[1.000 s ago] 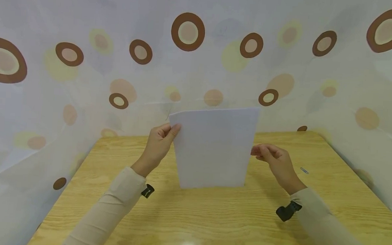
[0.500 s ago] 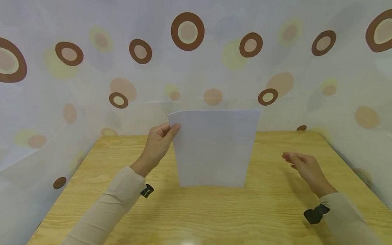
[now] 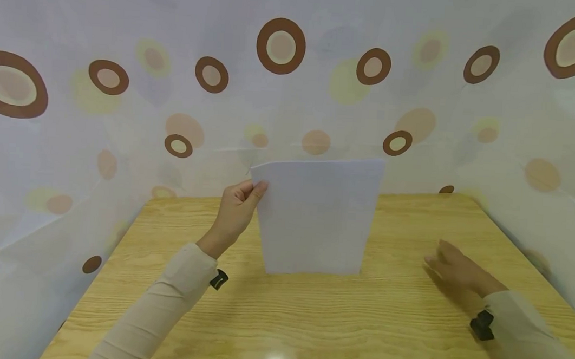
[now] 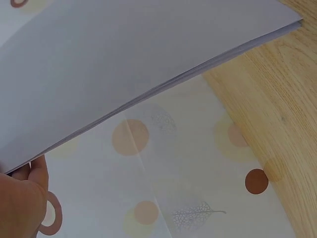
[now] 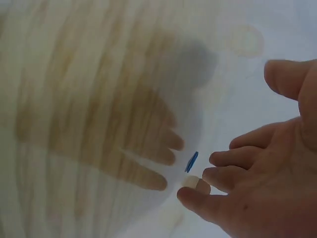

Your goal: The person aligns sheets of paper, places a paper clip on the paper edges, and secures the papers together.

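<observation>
My left hand [image 3: 237,206] pinches the upper left edge of a stack of white paper [image 3: 317,219], thumb on the near side and fingers behind. The stack stands upright, its lower edge at the tabletop. In the left wrist view the paper's [image 4: 124,54] edge shows several sheets lying together. My right hand [image 3: 458,267], blurred in the head view, is low over the right side of the table with nothing in its grasp. Its fingers are spread and relaxed in the right wrist view. A blue paper clip [image 5: 191,162] shows just beyond the fingertips there; the hand hides it in the head view.
The wooden table [image 3: 280,309] runs back to a white curtain [image 3: 227,19] printed with brown rings and pale dots. This cloth also rises along the left and right sides. Black straps [image 3: 482,325] sit at both wrists.
My right hand has moved right from beside the paper's edge, its fingers opening out, and now covers the paper clip in the head view. My left hand and the paper stay nearly still.
</observation>
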Demonstrator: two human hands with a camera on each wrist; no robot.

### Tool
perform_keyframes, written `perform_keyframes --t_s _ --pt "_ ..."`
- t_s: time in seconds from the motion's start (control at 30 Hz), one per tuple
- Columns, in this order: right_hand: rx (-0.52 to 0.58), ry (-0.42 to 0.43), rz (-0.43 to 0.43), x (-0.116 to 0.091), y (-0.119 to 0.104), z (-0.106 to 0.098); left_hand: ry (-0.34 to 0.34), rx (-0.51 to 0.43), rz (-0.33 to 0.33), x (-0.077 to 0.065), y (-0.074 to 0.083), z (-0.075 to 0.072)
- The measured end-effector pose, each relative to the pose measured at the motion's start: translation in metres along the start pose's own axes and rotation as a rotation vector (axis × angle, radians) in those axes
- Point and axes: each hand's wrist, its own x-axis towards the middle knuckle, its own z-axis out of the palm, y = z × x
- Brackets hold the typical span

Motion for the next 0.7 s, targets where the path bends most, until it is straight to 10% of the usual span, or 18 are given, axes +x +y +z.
perform_keyframes --t_s 0.7 --pt "-0.033 -0.046 -0.001 -0.0004 0.0016 0.0048 -0.012 -0.028 0.023 0.0005 -0.0023 -0.0009"
